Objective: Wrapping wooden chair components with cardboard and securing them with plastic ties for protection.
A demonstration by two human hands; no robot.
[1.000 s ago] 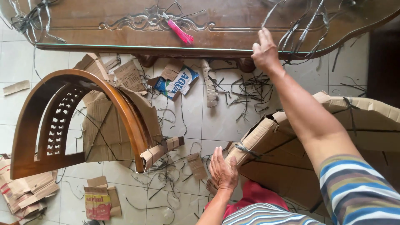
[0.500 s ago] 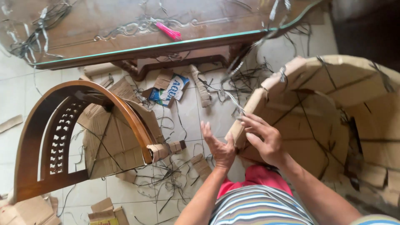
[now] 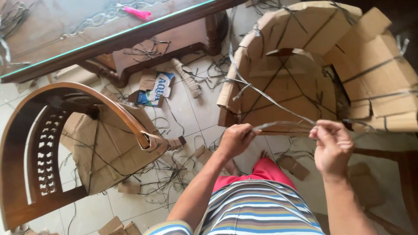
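A thin grey plastic packing strap (image 3: 283, 127) is gripped at both ends: the left hand (image 3: 234, 140) is clenched around one end, and the other end is pinched by the fingers of the right hand (image 3: 333, 146). The strap is stretched between them, just in front of a large chair wrapped in brown cardboard (image 3: 322, 65). To the left, a curved dark wooden chair (image 3: 56, 143), partly covered in cardboard, is seen on the white tiled floor (image 3: 187, 104), which is littered with cut straps and cardboard scraps. A glass-topped wooden table (image 3: 87, 30) stands beyond, with a pink tool (image 3: 136, 12) lying on it.
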